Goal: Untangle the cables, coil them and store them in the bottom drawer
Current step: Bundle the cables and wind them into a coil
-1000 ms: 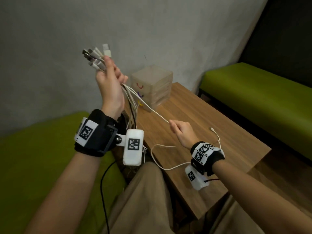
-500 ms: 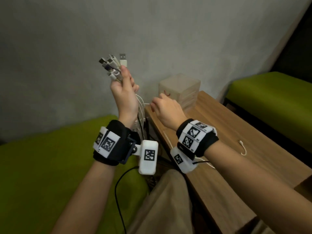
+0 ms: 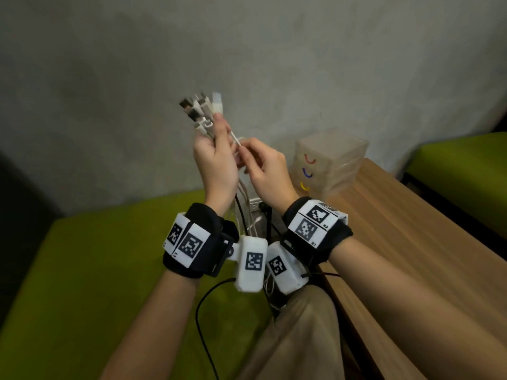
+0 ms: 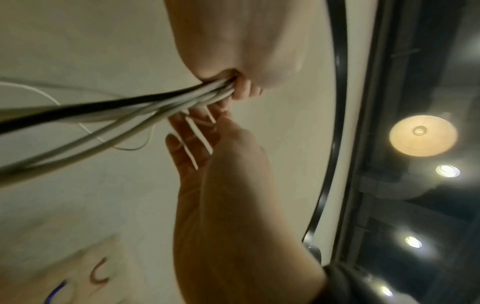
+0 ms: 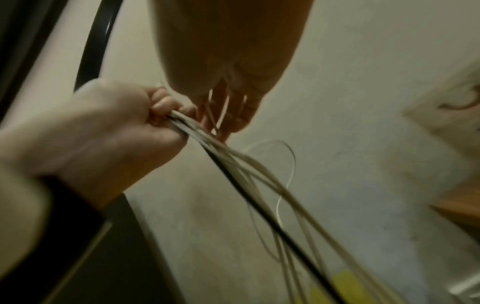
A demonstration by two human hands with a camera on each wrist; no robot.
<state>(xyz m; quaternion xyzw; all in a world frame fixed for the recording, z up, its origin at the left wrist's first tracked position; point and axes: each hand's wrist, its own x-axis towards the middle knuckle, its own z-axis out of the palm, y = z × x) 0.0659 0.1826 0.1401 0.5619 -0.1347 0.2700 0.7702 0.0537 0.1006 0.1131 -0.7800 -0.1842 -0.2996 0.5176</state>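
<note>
My left hand is raised in front of the wall and grips a bundle of cables, mostly white with one black. Their plugs fan out above the fist, and the strands hang down past the wrist. My right hand is right beside it and pinches a thin white cable next to the left fingers. In the left wrist view the bundle leaves the fist and thin white strands cross the right hand's fingers. The right wrist view shows the left hand gripping the cables.
A translucent drawer box with red, blue and yellow handles stands at the back of the wooden table on the right. Green cushions lie to the left and far right. A wall socket sits low behind the hands.
My right hand has left the table, where it was pulling a white cable out, and risen to the left hand's bundle. My left hand keeps gripping the cables; the view turned left.
</note>
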